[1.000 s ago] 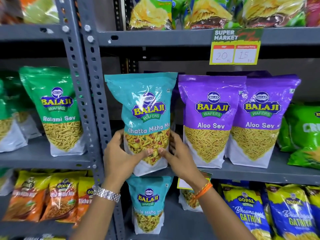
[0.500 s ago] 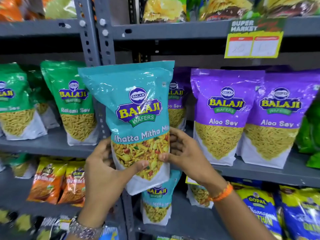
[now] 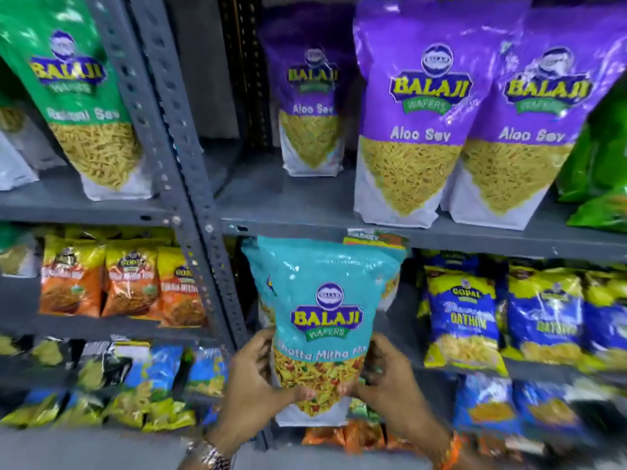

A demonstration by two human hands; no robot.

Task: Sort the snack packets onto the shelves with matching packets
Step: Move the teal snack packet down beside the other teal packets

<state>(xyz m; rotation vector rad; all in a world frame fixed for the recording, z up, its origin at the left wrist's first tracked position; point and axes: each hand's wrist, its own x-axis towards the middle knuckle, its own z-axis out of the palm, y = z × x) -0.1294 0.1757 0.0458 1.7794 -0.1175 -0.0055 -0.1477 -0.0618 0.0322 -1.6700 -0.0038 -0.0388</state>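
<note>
A teal Balaji Khatta Mitha Mix packet (image 3: 322, 320) is held upright at its lower part between the left hand (image 3: 258, 378) and the right hand (image 3: 390, 381), in front of the shelf bay below the grey shelf (image 3: 305, 212) that carries the purple packets. Both hands are curled around the packet's sides, with thumbs pressed on its clear front window and the other fingers wrapped behind it. Its top edge sits just under that shelf's front lip, partly covering a price tag (image 3: 376, 237) and another teal packet (image 3: 263, 293) standing behind it. Above, three purple Aloo Sev packets (image 3: 412, 113) stand upright — two near the front, one farther back to the left. A perforated grey upright post (image 3: 176, 157) rises just left of the held packet. Left of the post stand a green Ratlami Sev packet (image 3: 78, 89) and, lower down, orange packets (image 3: 118, 279). To the right — blue Gopal Gathiya packets (image 3: 461, 317), blurred.
</note>
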